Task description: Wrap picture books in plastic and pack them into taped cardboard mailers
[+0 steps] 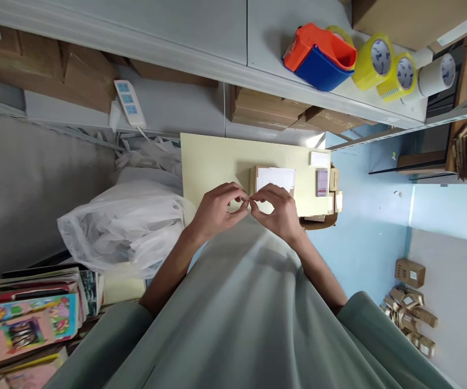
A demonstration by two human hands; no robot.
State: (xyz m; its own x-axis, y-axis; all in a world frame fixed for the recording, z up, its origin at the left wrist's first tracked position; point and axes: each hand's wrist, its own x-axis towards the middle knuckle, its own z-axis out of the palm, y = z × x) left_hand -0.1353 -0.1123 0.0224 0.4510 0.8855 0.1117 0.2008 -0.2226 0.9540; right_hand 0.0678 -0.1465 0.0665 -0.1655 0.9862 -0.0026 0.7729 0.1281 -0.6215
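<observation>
My left hand (222,208) and my right hand (274,208) meet fingertip to fingertip in front of my body, thumb and index finger pinched on each. Whatever is between the fingertips is too small to make out. Just beyond them a cardboard box (253,179) with a white label (276,177) on its top lies on the pale yellow table (212,156). The near side of the box is partly hidden by my hands.
A shelf (201,59) above the table carries an orange and blue tape dispenser (322,56) and several tape rolls (373,60). Left stands a bag of white plastic (123,221), with a power strip (130,104) behind it. Books (26,324) are stacked lower left; parcels (411,313) lie right.
</observation>
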